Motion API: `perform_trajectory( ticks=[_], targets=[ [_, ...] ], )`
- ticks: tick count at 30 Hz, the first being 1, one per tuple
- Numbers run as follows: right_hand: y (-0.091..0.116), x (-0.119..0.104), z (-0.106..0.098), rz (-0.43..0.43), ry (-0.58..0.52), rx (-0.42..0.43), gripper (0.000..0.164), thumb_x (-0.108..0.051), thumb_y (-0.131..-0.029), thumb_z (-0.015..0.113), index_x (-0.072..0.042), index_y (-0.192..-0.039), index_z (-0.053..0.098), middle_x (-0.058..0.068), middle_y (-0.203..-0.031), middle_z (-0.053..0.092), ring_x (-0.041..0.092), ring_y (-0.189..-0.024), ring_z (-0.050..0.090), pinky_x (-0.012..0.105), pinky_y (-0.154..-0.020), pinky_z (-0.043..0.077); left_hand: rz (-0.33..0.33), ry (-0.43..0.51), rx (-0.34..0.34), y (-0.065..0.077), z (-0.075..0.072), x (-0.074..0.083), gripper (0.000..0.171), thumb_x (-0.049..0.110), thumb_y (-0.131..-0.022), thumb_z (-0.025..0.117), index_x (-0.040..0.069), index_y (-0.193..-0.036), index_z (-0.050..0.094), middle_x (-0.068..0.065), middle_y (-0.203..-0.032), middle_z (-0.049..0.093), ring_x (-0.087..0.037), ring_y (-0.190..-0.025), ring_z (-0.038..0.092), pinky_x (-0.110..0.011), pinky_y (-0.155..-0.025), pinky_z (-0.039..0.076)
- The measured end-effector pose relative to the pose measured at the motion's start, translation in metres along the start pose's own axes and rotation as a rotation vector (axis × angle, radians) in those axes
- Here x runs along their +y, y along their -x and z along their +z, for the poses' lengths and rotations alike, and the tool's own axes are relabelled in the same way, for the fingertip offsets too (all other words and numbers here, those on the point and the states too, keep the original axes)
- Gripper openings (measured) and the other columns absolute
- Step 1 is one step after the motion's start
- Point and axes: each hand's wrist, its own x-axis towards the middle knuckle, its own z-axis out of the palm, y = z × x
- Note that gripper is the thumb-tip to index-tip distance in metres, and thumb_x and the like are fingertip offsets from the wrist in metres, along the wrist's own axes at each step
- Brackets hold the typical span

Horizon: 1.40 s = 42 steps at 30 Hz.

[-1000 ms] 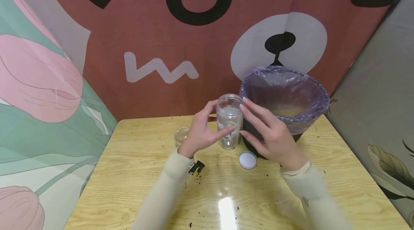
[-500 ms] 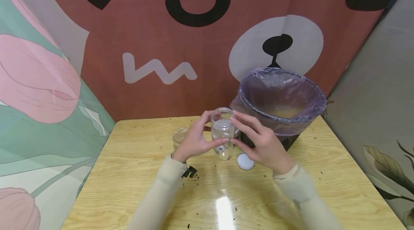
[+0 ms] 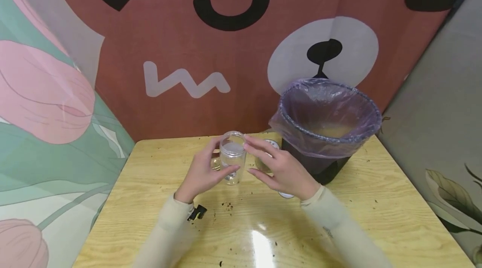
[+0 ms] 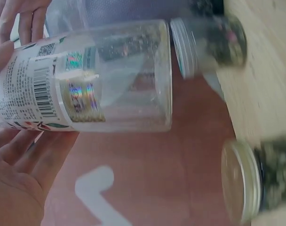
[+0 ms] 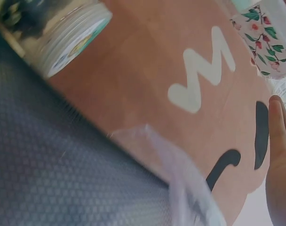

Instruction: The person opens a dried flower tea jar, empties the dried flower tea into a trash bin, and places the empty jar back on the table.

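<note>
A clear plastic jar [image 3: 232,161] without a lid stands off the tabletop between both hands, mouth up. My left hand [image 3: 203,171] grips it, thumb across the front and fingers round the back. In the left wrist view the jar [image 4: 129,80] shows a printed label with a barcode and see-through walls. My right hand [image 3: 288,171] holds nearly straight fingers against the jar's rim, its thumb apart from the wall. In the right wrist view its fingers [image 5: 280,127] lie beside the jar's flowered label [image 5: 265,40].
A gold-lidded jar [image 4: 242,183] with dark bits stands behind my left hand. Another filled jar [image 3: 270,144] stands behind my right hand. A white lid [image 3: 286,195] lies below that hand. At the right stands a bin lined with a purple bag [image 3: 316,142]. Dark crumbs [image 3: 227,206] dot the table.
Both hands have carried the clear jar leftward and a little nearer, away from the bin. The filled jar behind it has come into sight, and the right hand now partly covers the white lid.
</note>
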Motion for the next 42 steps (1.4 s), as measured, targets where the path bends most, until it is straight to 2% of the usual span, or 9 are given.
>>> perform_trajectory(
  ticks=[4,8,12,15,26,29,33,38,42],
  targets=[
    [-0.017,-0.002,0.014,-0.008,-0.014,-0.052,0.066,-0.026,-0.097,0.074,-0.006,-0.154,0.047,0.012,-0.161,0.044,0.018,-0.100,0.071,0.023,-0.072,0.056,-0.013,-0.056,0.061,0.007,-0.017,-0.011,0.079,0.019,-0.082,0.089,0.011,-0.149,0.048,-0.007,-0.129,0.067,-0.028,-0.117,0.065,-0.052,-0.092,0.061],
    [-0.036,-0.001,0.029,0.001,-0.052,-0.087,0.072,-0.024,-0.095,0.077,-0.007,-0.156,0.044,0.010,-0.165,0.040,0.018,-0.112,0.070,0.021,-0.073,0.056,-0.048,-0.093,0.120,0.012,-0.033,-0.025,0.078,0.018,-0.083,0.089,0.011,-0.149,0.048,-0.008,-0.138,0.063,-0.031,-0.122,0.064,-0.056,-0.098,0.057],
    [-0.055,0.000,0.046,0.010,-0.080,-0.107,0.073,-0.025,-0.096,0.076,-0.008,-0.158,0.041,0.007,-0.167,0.037,0.010,-0.083,0.068,0.015,-0.064,0.050,-0.083,-0.108,0.177,0.016,-0.046,-0.037,0.080,0.016,-0.083,0.089,0.009,-0.150,0.047,-0.010,-0.142,0.060,-0.033,-0.127,0.061,-0.060,-0.102,0.054],
    [-0.066,0.000,0.060,0.008,-0.085,-0.138,0.074,-0.026,-0.098,0.074,-0.009,-0.160,0.038,0.006,-0.168,0.034,0.006,-0.058,0.048,0.013,-0.056,0.042,-0.110,-0.119,0.211,0.021,-0.054,-0.048,0.081,0.013,-0.082,0.089,0.009,-0.151,0.046,-0.012,-0.140,0.060,-0.034,-0.127,0.059,-0.062,-0.102,0.052],
    [-0.095,0.006,0.101,0.056,-0.009,-0.329,0.079,-0.035,-0.102,0.067,-0.015,-0.166,0.025,-0.003,-0.174,0.020,0.003,-0.069,0.053,0.017,-0.066,0.047,-0.199,-0.120,0.260,0.032,-0.072,-0.082,0.076,0.012,-0.087,0.085,0.006,-0.151,0.044,-0.018,-0.141,0.059,-0.040,-0.129,0.058,-0.064,-0.105,0.049],
    [-0.099,0.007,0.112,0.063,0.025,-0.376,0.081,-0.038,-0.102,0.067,-0.016,-0.166,0.023,-0.003,-0.174,0.018,0.004,-0.077,0.058,0.019,-0.076,0.052,-0.241,-0.095,0.259,0.037,-0.073,-0.092,0.075,0.013,-0.088,0.084,0.006,-0.151,0.043,-0.018,-0.142,0.058,-0.040,-0.131,0.056,-0.065,-0.107,0.047],
    [-0.101,0.008,0.129,0.072,0.071,-0.428,0.083,-0.039,-0.102,0.065,-0.015,-0.167,0.019,-0.002,-0.175,0.015,0.008,-0.105,0.066,0.025,-0.096,0.055,-0.301,-0.074,0.249,0.042,-0.074,-0.107,0.076,0.016,-0.090,0.082,0.005,-0.153,0.041,-0.020,-0.143,0.056,-0.042,-0.134,0.054,-0.065,-0.110,0.045],
    [-0.101,0.007,0.145,0.081,0.111,-0.463,0.081,-0.039,-0.102,0.065,-0.014,-0.166,0.021,-0.001,-0.175,0.013,0.015,-0.142,0.052,0.031,-0.116,0.044,-0.349,-0.055,0.225,0.049,-0.072,-0.123,0.078,0.022,-0.093,0.080,0.006,-0.156,0.037,-0.020,-0.145,0.054,-0.043,-0.136,0.051,-0.066,-0.111,0.043],
    [-0.103,0.005,0.155,0.082,0.125,-0.473,0.081,-0.041,-0.102,0.065,-0.015,-0.166,0.023,0.001,-0.175,0.016,0.016,-0.148,0.045,0.030,-0.119,0.041,-0.378,-0.047,0.222,0.055,-0.071,-0.131,0.079,0.025,-0.094,0.079,0.009,-0.158,0.035,-0.019,-0.149,0.051,-0.044,-0.138,0.050,-0.068,-0.110,0.042]
  ],
)
